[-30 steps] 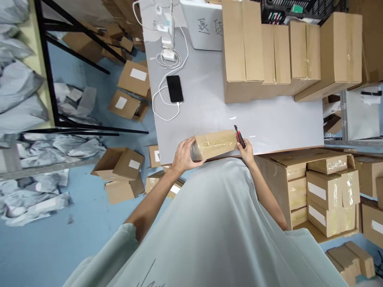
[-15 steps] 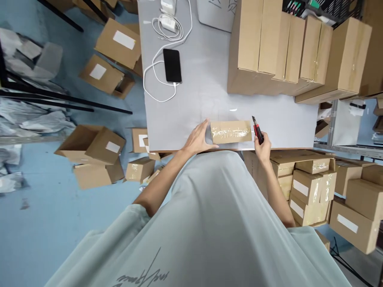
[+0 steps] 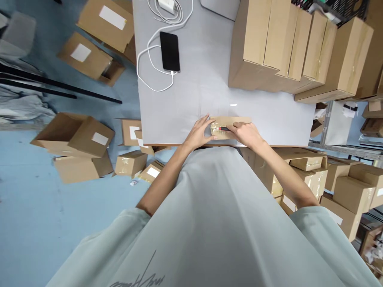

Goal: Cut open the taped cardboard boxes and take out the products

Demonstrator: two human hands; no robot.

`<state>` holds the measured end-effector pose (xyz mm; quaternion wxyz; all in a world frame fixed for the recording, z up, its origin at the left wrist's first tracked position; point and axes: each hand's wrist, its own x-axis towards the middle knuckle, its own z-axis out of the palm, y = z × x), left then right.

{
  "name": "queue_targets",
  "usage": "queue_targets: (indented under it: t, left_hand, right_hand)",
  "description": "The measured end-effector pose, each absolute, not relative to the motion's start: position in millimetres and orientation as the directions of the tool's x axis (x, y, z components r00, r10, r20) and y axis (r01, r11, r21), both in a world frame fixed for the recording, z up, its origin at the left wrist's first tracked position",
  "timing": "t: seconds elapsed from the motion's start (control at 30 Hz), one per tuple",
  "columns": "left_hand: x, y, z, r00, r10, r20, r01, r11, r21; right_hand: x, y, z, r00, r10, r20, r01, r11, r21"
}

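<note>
A small cardboard box [image 3: 221, 120] with shiny clear tape lies near the front edge of the table. My left hand [image 3: 198, 133] is at the box's left end, thumb and fingers spread around that end. Above the taped top, my right hand [image 3: 245, 134] is closed around a box cutter [image 3: 224, 128], black with a red part, which points left along the box. Its blade tip is too small to make out against the tape. The right hand covers much of the box's right half.
Tall cardboard boxes [image 3: 260, 48] stand in a row at the table's back right. A phone [image 3: 170, 52] with a white cable [image 3: 155, 89] lies at the back left. Open cartons [image 3: 86, 135] sit on the floor to the left. More boxes [image 3: 347, 191] are stacked below right.
My right hand has moved left with the box cutter, from beside the box to over its taped top, and the cutter has turned to point left. My left hand stays at the left end.
</note>
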<state>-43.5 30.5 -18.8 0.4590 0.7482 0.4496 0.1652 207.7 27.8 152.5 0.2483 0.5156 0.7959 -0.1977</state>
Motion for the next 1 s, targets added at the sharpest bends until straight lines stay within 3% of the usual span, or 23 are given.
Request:
queue_targets:
  t: [1.0]
  left_hand:
    - [-47,33,-25,0.543,0.808,-0.229,0.529,-0.117,0.841]
  right_hand:
    - [188,54,167,-0.373,0.621,-0.689,0.843,0.538,0.028]
